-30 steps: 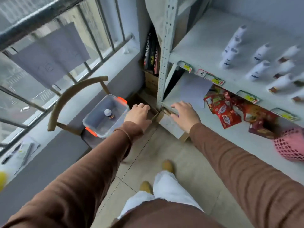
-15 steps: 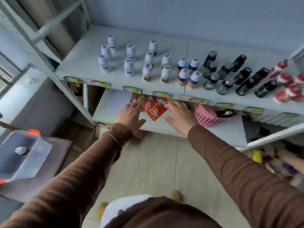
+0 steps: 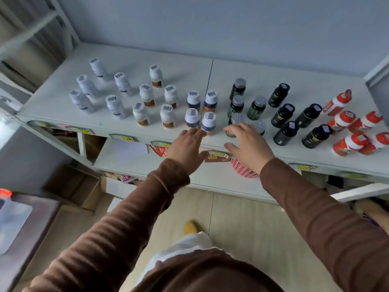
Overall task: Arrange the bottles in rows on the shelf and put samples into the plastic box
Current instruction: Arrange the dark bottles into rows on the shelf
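Rows of bottles stand on the white shelf: white ones with blue labels at the left, white ones with brown labels, white-capped dark blue ones, greenish glass ones, black ones, and red ones lying tilted at the right. My left hand reaches over the shelf's front edge, fingers apart, just below the dark blue bottles. My right hand hovers open over the front greenish bottles, partly hiding them. The plastic box shows at the left edge.
A lower shelf holds a paper sheet, red packets and a pink basket. Cardboard boxes sit on the floor below. A dark stool top carries the plastic box. Another person's hand shows at the right edge.
The view swung from the plastic box up to the shelf. Both hands rose from the lower shelf level to the front edge of the bottle shelf, still holding nothing.
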Motion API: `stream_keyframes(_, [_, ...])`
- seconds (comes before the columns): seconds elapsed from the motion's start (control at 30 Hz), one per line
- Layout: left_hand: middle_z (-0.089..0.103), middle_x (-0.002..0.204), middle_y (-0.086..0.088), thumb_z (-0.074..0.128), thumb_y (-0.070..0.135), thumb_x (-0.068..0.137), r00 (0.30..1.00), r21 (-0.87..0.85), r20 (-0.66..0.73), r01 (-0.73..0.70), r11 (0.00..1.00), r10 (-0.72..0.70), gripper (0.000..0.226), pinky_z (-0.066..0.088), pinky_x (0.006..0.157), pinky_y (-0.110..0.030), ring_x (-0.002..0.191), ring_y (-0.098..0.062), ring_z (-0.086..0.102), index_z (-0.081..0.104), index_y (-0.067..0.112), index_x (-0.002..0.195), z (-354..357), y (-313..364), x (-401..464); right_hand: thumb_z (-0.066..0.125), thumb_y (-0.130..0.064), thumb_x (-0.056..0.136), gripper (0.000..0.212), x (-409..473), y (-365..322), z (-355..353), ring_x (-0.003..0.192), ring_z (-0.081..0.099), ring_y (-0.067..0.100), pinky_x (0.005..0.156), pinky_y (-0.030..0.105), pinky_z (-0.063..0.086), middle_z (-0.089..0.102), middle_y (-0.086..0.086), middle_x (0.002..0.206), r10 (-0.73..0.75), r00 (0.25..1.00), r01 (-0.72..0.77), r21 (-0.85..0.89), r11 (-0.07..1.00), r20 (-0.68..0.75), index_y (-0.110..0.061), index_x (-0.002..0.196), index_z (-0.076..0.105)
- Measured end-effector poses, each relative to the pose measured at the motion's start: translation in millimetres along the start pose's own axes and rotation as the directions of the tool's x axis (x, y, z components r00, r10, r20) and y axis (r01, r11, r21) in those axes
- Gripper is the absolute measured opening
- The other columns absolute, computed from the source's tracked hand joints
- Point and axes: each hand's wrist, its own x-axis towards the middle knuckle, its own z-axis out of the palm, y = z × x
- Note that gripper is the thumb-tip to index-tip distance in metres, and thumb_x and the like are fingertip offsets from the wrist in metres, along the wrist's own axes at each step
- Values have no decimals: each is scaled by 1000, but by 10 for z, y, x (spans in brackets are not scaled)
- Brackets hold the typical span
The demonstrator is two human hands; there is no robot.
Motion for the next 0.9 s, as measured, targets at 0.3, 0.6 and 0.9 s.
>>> stream_keyframes(0.3, [55, 125, -1, 66, 35, 84, 999, -89, 23, 38, 995, -36, 50, 45, 91, -37, 113, -26, 52, 50, 19, 129, 296, 399, 562, 68, -15, 86, 50, 728, 613, -245, 117, 45, 28, 101, 37, 39, 51, 3, 129, -167, 983, 175, -109, 979, 74, -21, 134, 53])
stream_keyframes(0.6, [54, 135, 0, 63, 39, 88, 949, -146, -16, 311, 939, -316, 57, 41, 94, -31, 119, -21, 54, 43, 20, 138, 707, 675, 809, 67, -20, 87, 38, 1252, 977, -226, 110, 49, 22, 88, 33, 40, 56, 1, 114, -343, 887, 344, 52, 937, 310, -25, 123, 59])
stream_keyframes(0.9, [66, 103, -2, 57, 28, 92, 841, -985, 6, 98, 141, -541, 31, 54, 81, -32, 87, -17, 62, 57, 15, 120, 458, 1165, 1244, 68, -58, 79, 42, 1684, 1337, -928, 67, 61, 12, 65, 32, 49, 67, 1, 79, -294, 909, 10, 690, 723, 296, -19, 94, 68])
